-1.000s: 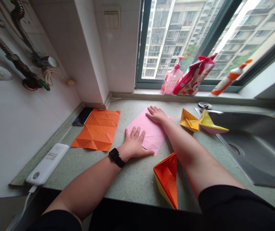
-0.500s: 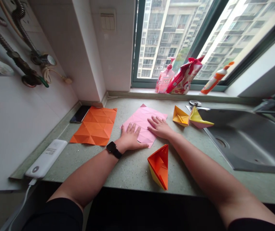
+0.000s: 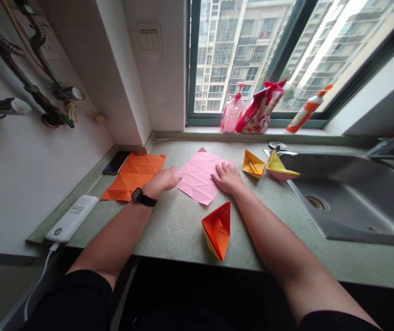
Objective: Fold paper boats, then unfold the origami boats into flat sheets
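Note:
A creased square sheet of pink paper (image 3: 197, 172) lies flat on the counter, with a darker corner at its far end. My right hand (image 3: 229, 178) rests open on its right side, fingers spread. At the sheet's left corner is my left hand (image 3: 164, 180), wearing a black watch; its thumb points toward the pink paper and its fingers look loosely extended, partly hidden. Beneath and beside that hand lies a creased orange sheet (image 3: 131, 172). A folded orange-and-yellow paper boat (image 3: 217, 232) stands near the counter's front edge.
Two more folded paper boats, one orange-yellow (image 3: 253, 164) and one yellow-pink (image 3: 280, 168), sit beside the metal sink (image 3: 356, 197). A phone (image 3: 116, 162) and a white power bank (image 3: 72, 218) with a cable lie left. Bottles and a red bag (image 3: 261, 108) line the windowsill.
My left hand has lifted off the pink paper and moved left, over the edge of the orange sheet. My right hand stays on the pink paper. The view has shifted slightly.

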A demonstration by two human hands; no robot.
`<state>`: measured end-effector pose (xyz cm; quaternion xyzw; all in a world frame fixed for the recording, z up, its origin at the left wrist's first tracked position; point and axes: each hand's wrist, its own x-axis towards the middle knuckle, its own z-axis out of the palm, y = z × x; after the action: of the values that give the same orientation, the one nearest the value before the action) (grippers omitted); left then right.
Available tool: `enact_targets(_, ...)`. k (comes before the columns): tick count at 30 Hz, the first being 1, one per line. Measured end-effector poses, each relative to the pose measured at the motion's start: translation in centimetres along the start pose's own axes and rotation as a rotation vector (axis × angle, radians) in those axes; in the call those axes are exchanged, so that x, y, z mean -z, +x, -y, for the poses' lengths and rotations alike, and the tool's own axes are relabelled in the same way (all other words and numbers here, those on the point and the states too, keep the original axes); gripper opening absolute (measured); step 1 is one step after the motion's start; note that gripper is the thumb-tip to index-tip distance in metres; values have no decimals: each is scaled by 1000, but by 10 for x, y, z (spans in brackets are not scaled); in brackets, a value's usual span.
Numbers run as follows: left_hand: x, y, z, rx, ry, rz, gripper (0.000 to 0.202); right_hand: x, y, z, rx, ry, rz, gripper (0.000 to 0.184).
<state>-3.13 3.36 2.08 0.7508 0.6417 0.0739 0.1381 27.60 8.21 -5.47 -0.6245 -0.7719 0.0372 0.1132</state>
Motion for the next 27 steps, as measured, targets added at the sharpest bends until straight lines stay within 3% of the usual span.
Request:
enact_targets(2, 7, 12, -1, 103, 13, -14, 66, 5, -2, -1, 18, 28, -30, 73)
enact_targets(6, 18, 33, -4, 217, -24, 68, 69, 13, -9, -2, 161, 68, -84, 67)
enact_targets(9, 22, 44, -5, 248, -61, 129, 57, 16, -13, 0, 221, 78, -31, 63)
enact_targets(13, 25, 54, -3, 291, -124, 223, 35, 18, -15, 3, 212, 76, 54, 58)
enact_targets(16, 26, 59, 0, 312, -164, 256, 28, 20, -15, 5, 200, 66, 65, 58)
enact_targets(23, 22, 57, 4, 307, -314, 249, 25, 25, -19, 13, 160, 40, 114, 66)
enact_targets(27, 19, 47, 3, 260, -384, 165, 17, 25, -20, 17, 126, 21, 150, 75)
